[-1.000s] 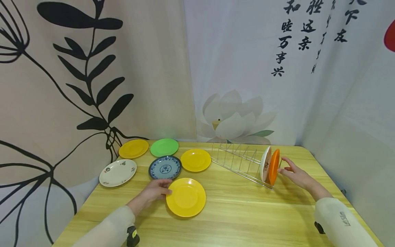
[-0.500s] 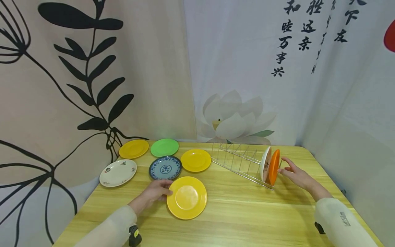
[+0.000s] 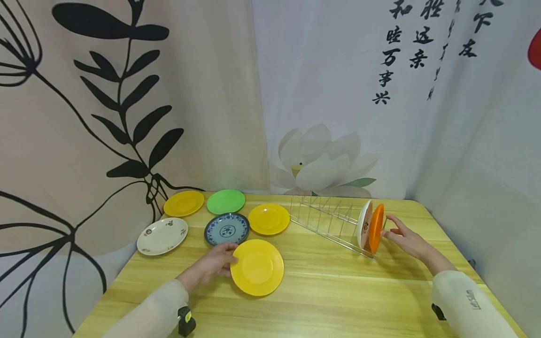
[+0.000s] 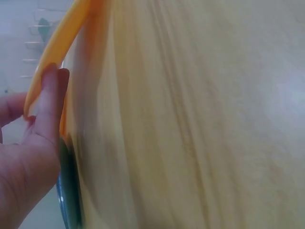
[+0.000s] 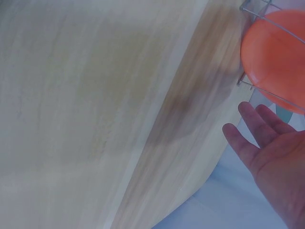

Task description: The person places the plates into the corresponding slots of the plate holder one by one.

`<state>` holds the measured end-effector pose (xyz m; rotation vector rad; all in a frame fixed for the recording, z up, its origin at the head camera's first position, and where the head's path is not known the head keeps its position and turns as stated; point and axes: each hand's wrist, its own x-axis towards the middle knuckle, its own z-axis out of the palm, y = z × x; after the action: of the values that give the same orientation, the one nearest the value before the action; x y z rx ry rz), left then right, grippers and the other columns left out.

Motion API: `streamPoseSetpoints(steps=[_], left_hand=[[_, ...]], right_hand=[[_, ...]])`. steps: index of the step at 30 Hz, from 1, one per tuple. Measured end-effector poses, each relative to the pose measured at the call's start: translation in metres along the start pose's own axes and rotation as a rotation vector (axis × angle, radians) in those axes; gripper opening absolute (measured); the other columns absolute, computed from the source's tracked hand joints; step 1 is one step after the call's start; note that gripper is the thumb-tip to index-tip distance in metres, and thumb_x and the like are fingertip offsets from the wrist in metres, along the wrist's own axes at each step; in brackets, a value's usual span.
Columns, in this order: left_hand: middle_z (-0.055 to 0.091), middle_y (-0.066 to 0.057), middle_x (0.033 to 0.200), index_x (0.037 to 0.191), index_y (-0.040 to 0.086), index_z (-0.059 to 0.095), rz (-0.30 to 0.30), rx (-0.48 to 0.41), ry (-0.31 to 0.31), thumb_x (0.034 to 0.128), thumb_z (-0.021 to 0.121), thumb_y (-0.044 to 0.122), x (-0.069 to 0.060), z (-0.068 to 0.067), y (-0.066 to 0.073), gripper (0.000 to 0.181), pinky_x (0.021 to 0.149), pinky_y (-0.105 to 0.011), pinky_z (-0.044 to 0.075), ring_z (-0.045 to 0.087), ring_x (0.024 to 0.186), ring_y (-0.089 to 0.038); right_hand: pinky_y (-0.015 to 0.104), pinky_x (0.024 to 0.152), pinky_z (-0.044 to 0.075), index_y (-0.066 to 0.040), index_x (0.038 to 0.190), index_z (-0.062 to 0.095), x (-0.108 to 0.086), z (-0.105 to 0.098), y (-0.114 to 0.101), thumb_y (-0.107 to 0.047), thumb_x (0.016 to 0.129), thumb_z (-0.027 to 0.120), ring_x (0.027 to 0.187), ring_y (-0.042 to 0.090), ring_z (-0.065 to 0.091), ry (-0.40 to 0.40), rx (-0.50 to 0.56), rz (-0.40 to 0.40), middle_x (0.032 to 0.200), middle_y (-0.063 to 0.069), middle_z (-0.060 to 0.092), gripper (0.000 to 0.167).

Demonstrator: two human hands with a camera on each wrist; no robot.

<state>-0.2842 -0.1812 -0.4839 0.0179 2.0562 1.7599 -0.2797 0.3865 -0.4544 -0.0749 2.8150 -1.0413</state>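
Note:
My left hand [image 3: 214, 264] pinches the left rim of a yellow plate [image 3: 257, 267], thumb on its face and fingers behind. In the left wrist view the hand [image 4: 35, 129] holds that plate [image 4: 59, 40] tilted and raised off the wood. At the wire rack's [image 3: 334, 238] right end, my right hand [image 3: 407, 241] reaches its fingertips to the end wire, close beside an orange plate [image 3: 375, 229]. Its fingers look extended in the right wrist view, below the orange plate [image 5: 274, 57]. A white plate [image 3: 362, 224] stands next to the orange one in the rack.
Behind and left of the held plate lie a blue patterned plate [image 3: 227, 229], a yellow plate [image 3: 268, 219], a green plate [image 3: 226, 202], another yellow plate [image 3: 183, 203] and a white floral plate [image 3: 162, 236]. Curtains [image 3: 211, 117] hang behind the table [image 3: 329, 291].
The held yellow plate has shifted slightly right and up, its tilt changing a little, with my left hand moving along. My right hand stays at the rack's end.

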Motion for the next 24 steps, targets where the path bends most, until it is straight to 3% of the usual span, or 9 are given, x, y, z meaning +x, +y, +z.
streamPoseSetpoints(steps=[11,24], left_hand=[[0.06,-0.02,0.128,0.151,0.003,0.033,0.083,-0.11,-0.13,0.0975,0.057,0.008,0.004,-0.001,0.01,0.059,0.085,-0.044,0.058,0.067,0.101,-0.03],[0.063,-0.018,0.122,0.153,0.008,0.03,0.148,-0.173,-0.163,0.0996,0.058,0.01,0.011,0.007,0.023,0.06,0.085,-0.04,0.058,0.067,0.1,-0.027]], right_hand=[[0.074,0.093,0.038,-0.009,0.159,0.003,-0.001,-0.001,-0.001,-0.052,0.101,0.045,0.127,0.062,0.037,-0.011,0.005,-0.007,0.146,0.043,0.03,0.083],[0.074,0.093,0.038,-0.009,0.159,0.003,0.0,-0.001,0.0,-0.052,0.101,0.045,0.127,0.062,0.036,-0.011,0.012,-0.008,0.146,0.043,0.03,0.084]])
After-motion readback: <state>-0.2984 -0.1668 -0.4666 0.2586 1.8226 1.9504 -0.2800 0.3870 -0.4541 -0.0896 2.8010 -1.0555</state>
